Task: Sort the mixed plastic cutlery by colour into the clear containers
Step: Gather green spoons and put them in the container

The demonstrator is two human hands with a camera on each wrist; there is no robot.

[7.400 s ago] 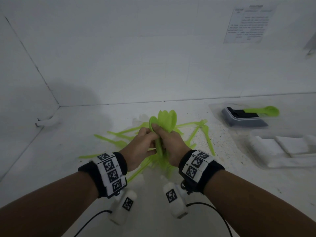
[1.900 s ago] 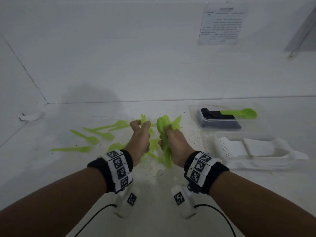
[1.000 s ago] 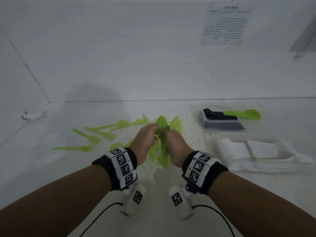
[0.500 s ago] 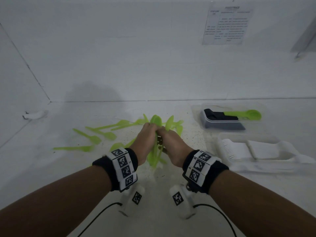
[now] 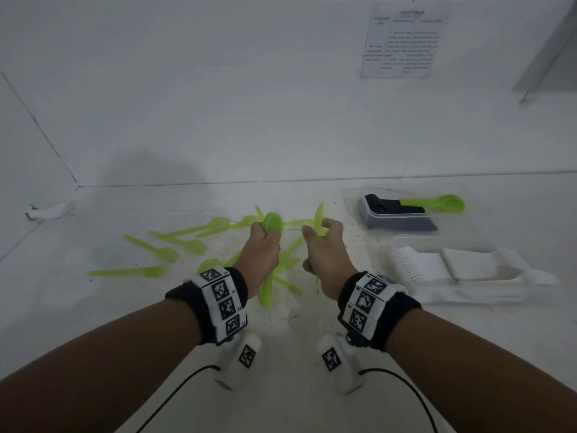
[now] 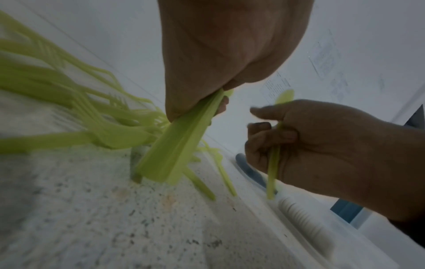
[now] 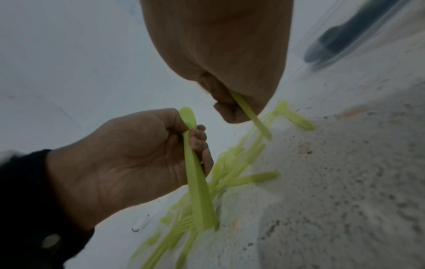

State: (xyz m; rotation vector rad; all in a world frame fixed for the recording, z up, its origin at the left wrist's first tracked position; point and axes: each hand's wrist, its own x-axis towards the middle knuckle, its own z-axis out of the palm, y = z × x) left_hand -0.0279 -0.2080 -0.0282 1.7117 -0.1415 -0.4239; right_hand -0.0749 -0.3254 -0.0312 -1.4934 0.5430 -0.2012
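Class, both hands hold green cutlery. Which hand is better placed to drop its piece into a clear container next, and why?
Probably the right hand: it grips one green piece, and the clear containers lie on its side. The left hand is farther away.

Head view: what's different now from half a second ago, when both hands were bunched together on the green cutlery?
The hands have drawn apart. The left hand keeps the stacked green spoons, while the right hand has come away to the right gripping a single green piece. Unchanged: the loose green cutlery on the table, the clear container with black cutlery and a green spoon across it, and the white cutlery container.
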